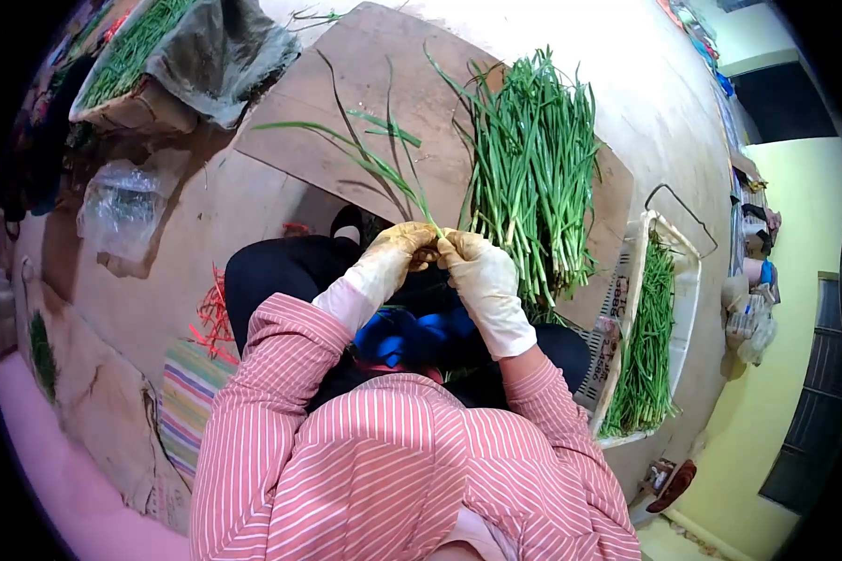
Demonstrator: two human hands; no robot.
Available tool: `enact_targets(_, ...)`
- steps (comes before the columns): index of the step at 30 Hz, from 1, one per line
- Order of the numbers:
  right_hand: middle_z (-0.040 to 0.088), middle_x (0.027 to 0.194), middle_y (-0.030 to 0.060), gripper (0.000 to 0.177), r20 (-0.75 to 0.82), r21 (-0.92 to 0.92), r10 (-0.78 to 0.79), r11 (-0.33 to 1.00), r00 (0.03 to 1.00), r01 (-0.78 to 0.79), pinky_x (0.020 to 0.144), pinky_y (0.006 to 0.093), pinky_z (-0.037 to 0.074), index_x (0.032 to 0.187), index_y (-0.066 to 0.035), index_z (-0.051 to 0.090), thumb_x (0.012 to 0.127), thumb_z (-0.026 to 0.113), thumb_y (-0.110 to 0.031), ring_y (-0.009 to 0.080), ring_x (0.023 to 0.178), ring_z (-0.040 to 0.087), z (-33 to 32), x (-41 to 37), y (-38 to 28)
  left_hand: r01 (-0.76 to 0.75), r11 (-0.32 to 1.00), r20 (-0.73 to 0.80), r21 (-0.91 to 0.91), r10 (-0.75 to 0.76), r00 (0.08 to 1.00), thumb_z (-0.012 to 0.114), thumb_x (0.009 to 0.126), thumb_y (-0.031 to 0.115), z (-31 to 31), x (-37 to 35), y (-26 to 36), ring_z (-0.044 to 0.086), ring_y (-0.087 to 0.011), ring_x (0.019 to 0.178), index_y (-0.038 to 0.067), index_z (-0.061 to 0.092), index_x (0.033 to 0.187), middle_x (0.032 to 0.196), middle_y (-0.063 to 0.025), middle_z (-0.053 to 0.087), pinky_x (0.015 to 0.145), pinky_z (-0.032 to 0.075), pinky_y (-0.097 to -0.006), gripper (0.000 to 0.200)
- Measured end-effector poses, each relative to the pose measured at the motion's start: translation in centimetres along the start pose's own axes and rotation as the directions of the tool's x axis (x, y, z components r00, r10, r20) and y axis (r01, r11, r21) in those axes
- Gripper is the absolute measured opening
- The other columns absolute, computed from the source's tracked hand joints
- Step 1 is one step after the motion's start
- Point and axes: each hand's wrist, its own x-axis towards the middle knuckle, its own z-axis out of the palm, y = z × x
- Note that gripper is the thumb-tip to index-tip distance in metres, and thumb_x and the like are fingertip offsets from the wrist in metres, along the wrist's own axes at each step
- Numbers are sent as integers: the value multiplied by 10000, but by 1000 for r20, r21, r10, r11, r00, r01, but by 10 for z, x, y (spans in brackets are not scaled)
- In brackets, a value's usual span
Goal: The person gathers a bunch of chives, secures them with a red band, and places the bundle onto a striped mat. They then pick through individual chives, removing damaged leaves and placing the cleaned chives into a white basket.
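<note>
Both my hands wear pale, stained gloves and meet over my lap at the near edge of a brown board (374, 75). My left hand (398, 252) is closed, its fingertips pinching the base of a thin bunch of garlic chives (365, 154). Against it, my right hand (477, 271) is closed too, thumb and finger on the same stem ends. The long leaves fan out up and to the left over the board. Just beyond my right hand lies a large pile of garlic chives (538, 159), pale ends toward me. A loose leaf piece (393, 129) rests on the board.
At right stands a white crate (688, 309) with a wire handle, holding more greens (647, 346). Upper left is another box of greens (131, 65) beside grey plastic sheeting (220, 61). A clear plastic bag (126, 206) and red ties (217, 318) lie on the floor at left.
</note>
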Motion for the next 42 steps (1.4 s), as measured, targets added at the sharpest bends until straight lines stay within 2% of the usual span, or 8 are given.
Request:
enact_targets(5,672,747,20,227,414,519,325,683,850,-514,464,176,377,1013,-39,647,952,535,-227,45,503,511,-15,-16,-14,-64,995,-17,-78,62,998,527,932,431,3,4,12,616,-145,846,62,618,1141,973,-45,672,758,491,-307,434)
enact_targets(14,650,766,9,341,401,284,417,790,815,-544,475,172,380,987,-41,641,952,525,-360,48,519,524,-21,-17,-48,-11,997,-2,-75,11,1000,587,919,294,24,-18,27,618,-168,885,12,641,1097,1007,-93,664,784,482,-295,337)
enact_targets(24,410,444,-18,453,527,604,313,516,790,-607,328,221,213,819,-31,657,962,476,-420,76,328,300,5,-37,-12,57,990,6,-126,-57,998,604,909,212,31,-37,40,626,-167,727,-33,627,1061,868,-99,672,631,523,-270,289)
enact_targets(28,486,474,6,447,536,375,459,623,708,-687,334,220,255,803,-34,651,965,469,-409,81,333,335,-5,-62,-17,-240,956,-120,-168,222,968,614,905,210,23,-3,4,664,-177,712,-25,658,940,850,-109,694,651,533,-269,241)
enact_targets(32,607,596,20,318,510,331,499,638,701,-695,392,191,352,878,-44,647,971,485,-301,67,410,438,-6,-91,2,-132,990,-191,-44,121,974,603,913,194,13,2,34,667,-180,702,-30,638,954,887,-121,686,645,559,-289,231)
enact_targets(34,630,661,26,278,301,521,402,690,865,-502,418,181,371,929,-36,641,959,514,-281,52,457,463,-1,-86,14,-157,985,-222,-73,138,965,612,906,174,21,1,26,665,-183,695,-31,623,972,860,-118,684,642,558,-294,215)
enact_targets(39,637,721,8,270,89,-92,129,988,988,-121,468,203,396,1012,-69,656,895,627,-311,47,513,494,9,-45,-6,-37,999,-165,14,39,986,633,895,230,29,-7,17,655,-188,741,-13,616,1018,891,-101,681,679,539,-303,273)
enact_targets(42,648,744,3,240,293,379,369,802,882,-462,463,190,394,1001,-66,653,916,602,-285,42,518,510,10,-42,-3,-23,999,-27,-47,21,999,626,897,300,21,-12,21,645,-178,787,10,624,1054,891,-84,683,738,523,-303,330)
